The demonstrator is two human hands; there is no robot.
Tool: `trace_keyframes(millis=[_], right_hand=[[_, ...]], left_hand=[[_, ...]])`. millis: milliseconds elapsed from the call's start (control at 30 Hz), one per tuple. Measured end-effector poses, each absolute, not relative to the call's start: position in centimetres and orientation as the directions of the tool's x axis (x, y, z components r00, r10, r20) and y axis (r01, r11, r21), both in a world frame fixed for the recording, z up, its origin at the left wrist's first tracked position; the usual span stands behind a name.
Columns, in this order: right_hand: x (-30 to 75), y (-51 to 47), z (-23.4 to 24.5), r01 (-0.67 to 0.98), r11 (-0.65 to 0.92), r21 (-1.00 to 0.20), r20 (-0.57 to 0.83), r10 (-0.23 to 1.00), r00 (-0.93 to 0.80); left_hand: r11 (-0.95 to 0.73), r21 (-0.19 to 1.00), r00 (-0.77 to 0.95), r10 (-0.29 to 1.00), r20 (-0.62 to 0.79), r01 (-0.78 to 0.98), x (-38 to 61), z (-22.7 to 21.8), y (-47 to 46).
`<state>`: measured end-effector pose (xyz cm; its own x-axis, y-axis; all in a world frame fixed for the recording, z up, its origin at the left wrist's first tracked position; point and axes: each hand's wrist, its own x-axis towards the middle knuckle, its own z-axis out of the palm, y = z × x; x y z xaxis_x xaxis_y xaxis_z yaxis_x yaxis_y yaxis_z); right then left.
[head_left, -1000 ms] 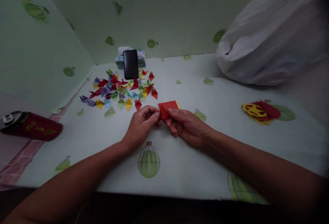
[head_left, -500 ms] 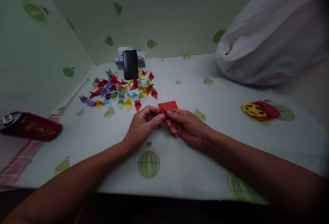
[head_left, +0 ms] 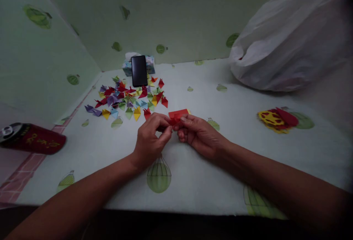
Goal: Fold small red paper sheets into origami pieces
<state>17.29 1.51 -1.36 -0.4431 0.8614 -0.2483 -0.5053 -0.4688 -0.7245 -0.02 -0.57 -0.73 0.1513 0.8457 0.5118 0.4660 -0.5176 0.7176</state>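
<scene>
Between my two hands, above the middle of the table, is a small folded piece of red paper. My left hand pinches its left side with thumb and forefinger. My right hand grips its right side between thumb and fingers, with the other fingers curled under. Parts of the folded paper are hidden by my fingertips. Just behind lies a stack of square paper, red on top with a yellow edge showing. Left of it, several small folded paper cranes in many colours are spread out.
A black phone leans on a tissue box at the back. On the left lies a red drink can. A white plastic bag stands back right, with red and yellow cut-out pieces in front of it.
My left hand's fingers have shifted slightly left and lower along the red paper, thumb and forefinger now making a wider loop. My right hand keeps its hold. The view has moved a little.
</scene>
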Motion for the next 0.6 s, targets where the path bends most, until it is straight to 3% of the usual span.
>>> trace_keyframes(millis=[133, 267, 400, 600], right_hand=[[17.32, 1.44, -0.91, -0.526, -0.487, -0.697, -0.243, 0.851, -0.466], [17.21, 1.34, -0.52, -0.541, -0.493, -0.681, -0.226, 0.845, -0.485], [17.09, 1.23, -0.49, -0.551, -0.484, -0.680, -0.207, 0.848, -0.488], [17.11, 1.12, -1.05, -0.537, -0.409, -0.738, -0.148, 0.874, -0.463]], left_hand=[[-0.659, 0.469, 0.246, 0.698, 0.673, 0.588, -0.16, -0.78, -0.60], [-0.692, 0.347, 0.319, 0.641, 0.698, 0.633, -0.33, -1.03, -0.56], [-0.715, 0.343, 0.364, 0.637, 0.680, 0.610, -0.58, -1.33, -0.63], [-0.705, 0.447, 0.355, 0.682, 0.639, 0.550, -0.32, -1.54, -0.73]])
